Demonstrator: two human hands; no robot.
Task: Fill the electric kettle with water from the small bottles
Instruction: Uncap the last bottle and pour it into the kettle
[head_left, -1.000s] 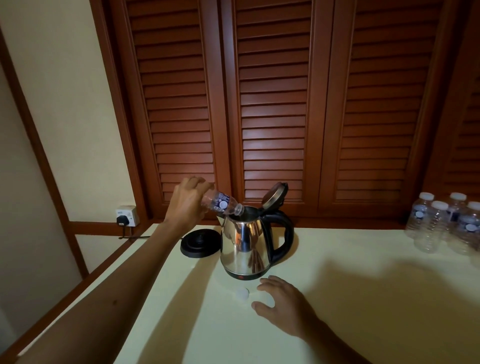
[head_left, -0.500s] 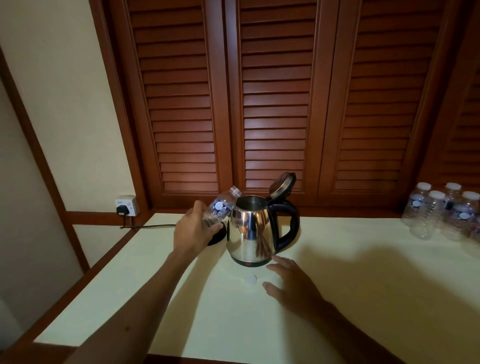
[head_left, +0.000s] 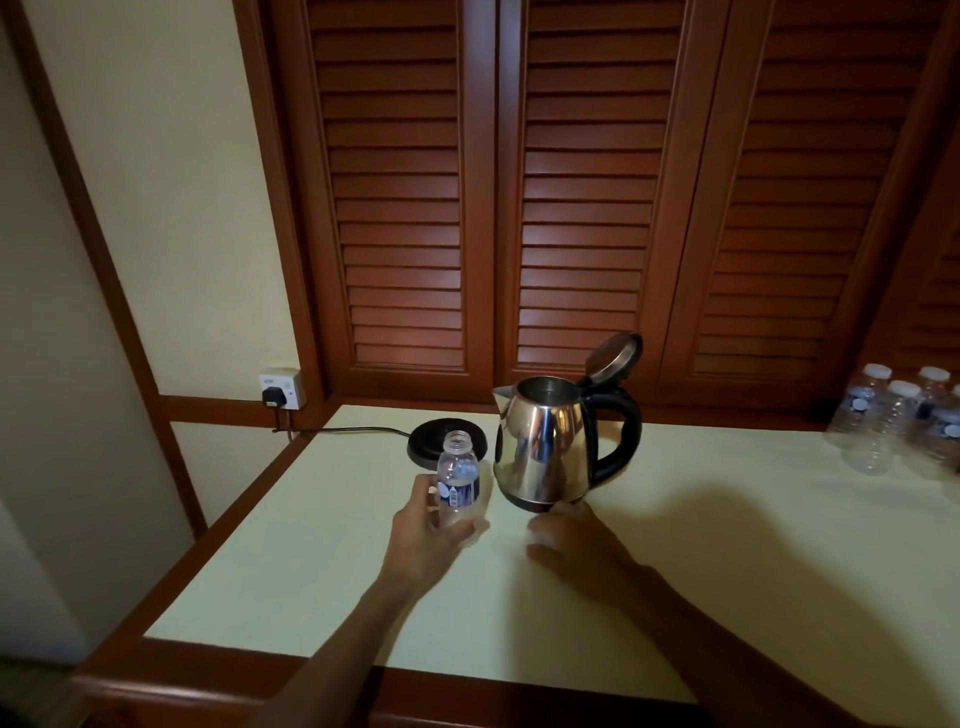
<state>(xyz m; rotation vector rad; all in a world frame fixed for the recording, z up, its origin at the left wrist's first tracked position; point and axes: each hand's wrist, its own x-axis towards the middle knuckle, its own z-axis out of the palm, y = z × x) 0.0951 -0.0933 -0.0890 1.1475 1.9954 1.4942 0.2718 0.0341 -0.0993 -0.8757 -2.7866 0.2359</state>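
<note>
The left hand (head_left: 421, 540) grips a small uncapped bottle (head_left: 457, 480), standing it upright on the pale counter (head_left: 311, 545), just left of the steel kettle (head_left: 545, 447). The bottle looks nearly drained. The kettle stands off its black base (head_left: 447, 447), which lies behind the bottle with its cord (head_left: 343, 430) running to a wall socket (head_left: 283, 388). The kettle's lid (head_left: 613, 356) is tipped up and back. The right hand (head_left: 571, 551) lies low on the counter right in front of the kettle's foot, fingers relaxed and loose, holding nothing. Several capped bottles (head_left: 898, 426) cluster at the counter's far right, before louvred wooden doors (head_left: 587, 182).
</note>
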